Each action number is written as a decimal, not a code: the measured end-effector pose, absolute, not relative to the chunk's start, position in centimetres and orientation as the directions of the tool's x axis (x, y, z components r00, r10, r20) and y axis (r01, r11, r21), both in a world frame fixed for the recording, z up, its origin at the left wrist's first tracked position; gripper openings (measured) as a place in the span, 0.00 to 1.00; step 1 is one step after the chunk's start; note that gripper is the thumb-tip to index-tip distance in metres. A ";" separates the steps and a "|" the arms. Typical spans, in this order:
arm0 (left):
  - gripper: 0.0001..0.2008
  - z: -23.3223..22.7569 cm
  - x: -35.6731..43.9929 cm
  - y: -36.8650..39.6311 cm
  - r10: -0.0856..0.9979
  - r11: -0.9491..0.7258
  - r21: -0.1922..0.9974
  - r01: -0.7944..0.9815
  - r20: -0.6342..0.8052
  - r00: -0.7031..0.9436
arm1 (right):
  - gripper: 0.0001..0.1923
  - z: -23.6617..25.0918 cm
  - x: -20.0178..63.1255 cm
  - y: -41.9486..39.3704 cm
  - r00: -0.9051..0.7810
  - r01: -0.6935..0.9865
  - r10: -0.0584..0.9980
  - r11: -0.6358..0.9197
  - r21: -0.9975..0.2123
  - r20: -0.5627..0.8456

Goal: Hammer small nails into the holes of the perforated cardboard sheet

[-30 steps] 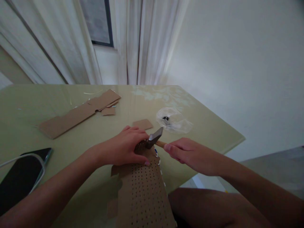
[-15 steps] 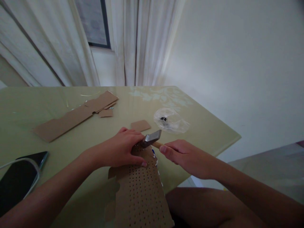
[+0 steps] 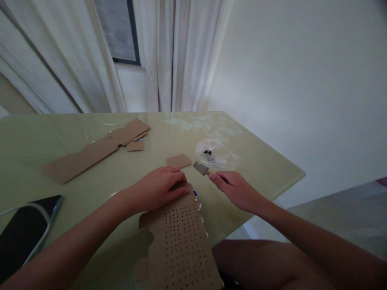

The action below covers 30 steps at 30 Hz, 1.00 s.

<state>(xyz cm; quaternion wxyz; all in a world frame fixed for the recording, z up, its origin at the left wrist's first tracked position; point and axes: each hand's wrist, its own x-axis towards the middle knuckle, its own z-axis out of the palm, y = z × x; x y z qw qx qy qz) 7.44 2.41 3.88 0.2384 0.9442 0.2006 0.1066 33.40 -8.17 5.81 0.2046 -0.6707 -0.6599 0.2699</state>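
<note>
Head view: left hand (image 3: 159, 189) pressed palm-down, fingers spread and grasping nothing, on the far end of a brown cardboard sheet punched with rows of small holes (image 3: 179, 245), lying at the near edge of the pale green glossy table (image 3: 36, 141). Right hand (image 3: 234, 187) clenched around the wooden handle of a small grey-headed hammer (image 3: 201, 168), head raised just beyond the sheet, near a crumpled clear plastic bag (image 3: 219, 155). Plain cardboard strip (image 3: 90, 151), small cardboard square (image 3: 179, 160) and black phone (image 3: 24, 231) further left. No readable writing anywhere.
</note>
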 end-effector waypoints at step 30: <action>0.21 4.2 5.3 6.1 0.494 -0.625 0.653 0.428 -0.094 0.864 | 0.38 7.3 32.4 -8.8 -0.234 0.636 0.902 -0.139 -0.759 -0.362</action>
